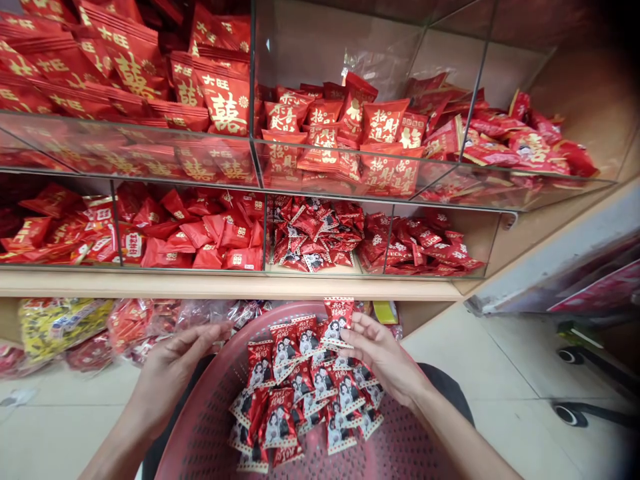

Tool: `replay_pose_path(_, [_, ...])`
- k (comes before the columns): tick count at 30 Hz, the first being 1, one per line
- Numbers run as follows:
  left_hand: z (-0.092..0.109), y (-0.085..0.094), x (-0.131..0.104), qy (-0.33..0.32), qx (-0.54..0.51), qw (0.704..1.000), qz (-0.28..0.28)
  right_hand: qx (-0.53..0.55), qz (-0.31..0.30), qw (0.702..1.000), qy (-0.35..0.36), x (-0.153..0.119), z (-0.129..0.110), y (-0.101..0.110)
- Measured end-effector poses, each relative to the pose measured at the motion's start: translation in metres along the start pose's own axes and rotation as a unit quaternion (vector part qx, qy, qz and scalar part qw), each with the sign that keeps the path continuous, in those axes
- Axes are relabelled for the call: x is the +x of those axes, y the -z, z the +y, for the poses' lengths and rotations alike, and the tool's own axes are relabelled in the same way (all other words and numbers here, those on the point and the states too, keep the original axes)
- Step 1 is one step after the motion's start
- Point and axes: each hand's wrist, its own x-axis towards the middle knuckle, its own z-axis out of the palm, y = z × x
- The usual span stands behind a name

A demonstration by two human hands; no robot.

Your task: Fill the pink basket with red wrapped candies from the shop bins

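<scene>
A pink perforated plastic basket (200, 427) stands before me, holding several small red candy packets (280, 417) printed with a couple in black and white. My right hand (383, 353) pinches one such candy packet (335, 323) by its right edge, upright at the basket's far side, above the pile. Over the basket's left rim is my left hand (173, 373). Its thumb and forefinger come together in a pinch; whether anything is between them I cannot make out.
Ahead, a wooden shelf (225, 285) carries clear-walled bins of red packets (227, 100). Matching couple-print packets (315, 233) fill a lower middle bin. Bagged goods, including a yellow bag (65, 327), lie beneath. Wheeled chair legs (595, 400) stand at right on the tiled floor.
</scene>
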Motion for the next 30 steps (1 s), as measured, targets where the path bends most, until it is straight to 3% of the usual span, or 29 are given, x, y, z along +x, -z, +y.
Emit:
replay_pose_path(8, [-0.002,-0.007,-0.001,-0.055,0.032,0.998,-0.012,0.021,0.02,0.999,-0.033,0.003,0.002,0.009])
replay_pose_path(15, [-0.017,-0.011,-0.002,-0.13,0.122,0.981,-0.073,0.02,-0.033,0.993,-0.109,-0.005,-0.003,-0.009])
replay_pose_path(20, [-0.024,-0.015,-0.002,-0.176,0.165,0.967,-0.084,-0.002,-0.066,0.97,-0.232,-0.03,0.019,-0.02])
replay_pose_path(24, [-0.027,-0.016,-0.001,-0.19,0.17,0.962,-0.093,-0.022,-0.056,0.945,-0.32,-0.045,0.039,-0.027])
replay_pose_path(30, [-0.025,-0.016,-0.001,-0.209,0.188,0.955,-0.09,0.011,-0.016,0.938,-0.347,-0.037,0.053,-0.047])
